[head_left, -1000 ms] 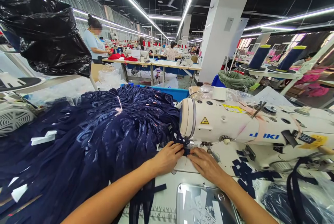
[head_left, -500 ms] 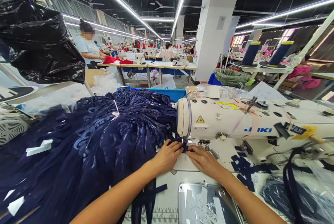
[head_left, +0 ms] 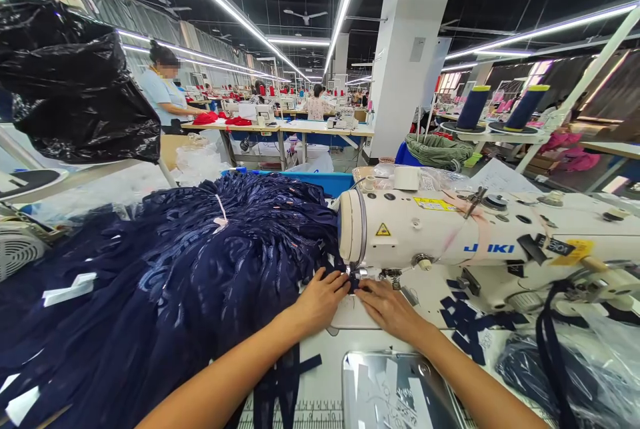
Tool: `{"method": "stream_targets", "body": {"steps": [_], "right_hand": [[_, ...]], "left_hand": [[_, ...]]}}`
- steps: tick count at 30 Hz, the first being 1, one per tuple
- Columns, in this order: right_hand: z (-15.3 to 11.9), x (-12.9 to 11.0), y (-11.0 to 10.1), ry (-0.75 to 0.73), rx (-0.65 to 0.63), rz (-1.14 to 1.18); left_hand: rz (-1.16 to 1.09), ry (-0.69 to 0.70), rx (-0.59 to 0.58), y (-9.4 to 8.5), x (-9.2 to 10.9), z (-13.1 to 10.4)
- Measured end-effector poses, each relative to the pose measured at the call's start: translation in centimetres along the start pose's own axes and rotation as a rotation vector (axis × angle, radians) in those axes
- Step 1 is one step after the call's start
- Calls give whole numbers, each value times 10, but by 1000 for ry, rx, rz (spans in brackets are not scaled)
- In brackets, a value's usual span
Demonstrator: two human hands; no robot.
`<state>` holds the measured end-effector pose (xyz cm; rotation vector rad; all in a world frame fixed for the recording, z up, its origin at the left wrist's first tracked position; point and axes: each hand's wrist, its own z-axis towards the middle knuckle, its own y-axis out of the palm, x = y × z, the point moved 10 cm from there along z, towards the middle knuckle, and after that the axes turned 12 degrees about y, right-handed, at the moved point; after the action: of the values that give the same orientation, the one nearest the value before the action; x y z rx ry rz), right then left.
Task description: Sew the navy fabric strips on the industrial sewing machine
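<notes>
At the needle end of a white sewing machine (head_left: 445, 226), my left hand (head_left: 321, 301) presses its bent fingertips onto a small piece of navy fabric (head_left: 354, 282). My right hand (head_left: 389, 308) holds the same piece from the other side, thumb and fingers close together at its edge. Both hands rest low on the machine bed, just in front of the presser foot, which is partly hidden. Beside my left arm spreads a big heap of navy garments (head_left: 215, 282), tied with a pale strip (head_left: 221, 210).
A metal tray (head_left: 400, 389) with paper slips lies between my forearms. Navy scraps (head_left: 465, 322) and a plastic-wrapped bundle (head_left: 545, 376) are at right. Navy thread cones (head_left: 473, 108) stand behind. A black plastic bag (head_left: 80, 82) hangs at left. A co-worker (head_left: 165, 89) stands farther back.
The view has shifted slightly. Both hands stay at the presser foot on the navy fabric, with hardly any visible movement.
</notes>
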<state>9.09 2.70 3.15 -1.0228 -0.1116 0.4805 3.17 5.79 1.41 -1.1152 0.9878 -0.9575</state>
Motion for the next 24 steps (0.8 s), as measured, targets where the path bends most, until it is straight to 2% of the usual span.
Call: {"method": "stream_targets", "body": {"steps": [8, 12, 18, 20, 24], "right_hand": [[-1, 7, 10, 64, -68, -40], [-1, 16, 19, 147, -183, -39], [-2, 38, 29, 321, -308, 75], [0, 47, 29, 406, -280, 182], [13, 69, 24, 581, -76, 448]], "left_hand": [[20, -38, -65, 3, -5, 3], [-6, -49, -118, 7, -8, 5], [-50, -72, -118, 10, -18, 8], [-47, -79, -106, 9, -21, 9], [22, -70, -51, 1, -19, 14]]}}
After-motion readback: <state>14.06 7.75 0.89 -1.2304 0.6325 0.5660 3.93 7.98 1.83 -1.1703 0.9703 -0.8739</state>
